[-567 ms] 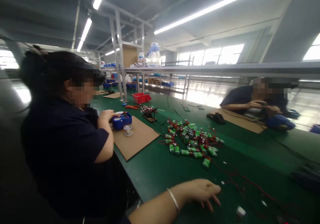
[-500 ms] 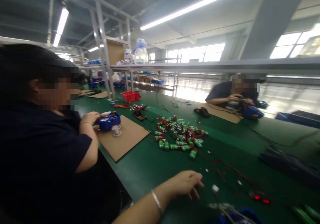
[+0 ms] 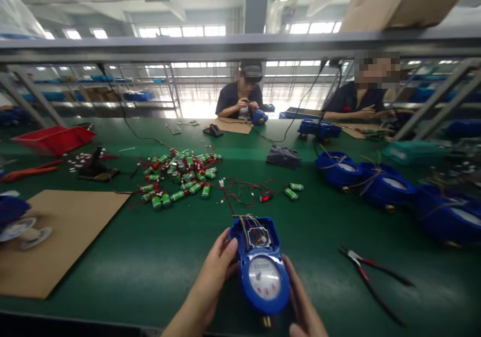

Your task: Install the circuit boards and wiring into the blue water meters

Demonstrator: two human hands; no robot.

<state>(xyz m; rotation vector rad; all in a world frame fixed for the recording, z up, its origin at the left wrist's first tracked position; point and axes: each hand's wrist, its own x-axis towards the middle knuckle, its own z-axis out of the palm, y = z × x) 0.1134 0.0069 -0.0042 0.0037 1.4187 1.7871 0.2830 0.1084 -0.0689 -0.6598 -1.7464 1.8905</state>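
A blue water meter (image 3: 260,266) with a white dial and an open top compartment full of coloured wires lies on the green bench in front of me. My left hand (image 3: 213,274) grips its left side, thumb and fingers pressed on the casing. My right hand (image 3: 302,307) holds the right side from below. Just beyond the meter lie red wires with white connectors (image 3: 244,189) and two loose green batteries (image 3: 293,190).
A pile of green batteries with red leads (image 3: 176,176) lies left of centre. Cardboard mat (image 3: 56,236) at left, red tray (image 3: 52,139) behind it. Pliers (image 3: 370,277) lie at right. Several blue meters (image 3: 379,184) line the right side. Two people work across the bench.
The view has swung right from a seated co-worker to the bench ahead. My left hand, which lay open on the bench, now holds the blue meter together with my right hand.
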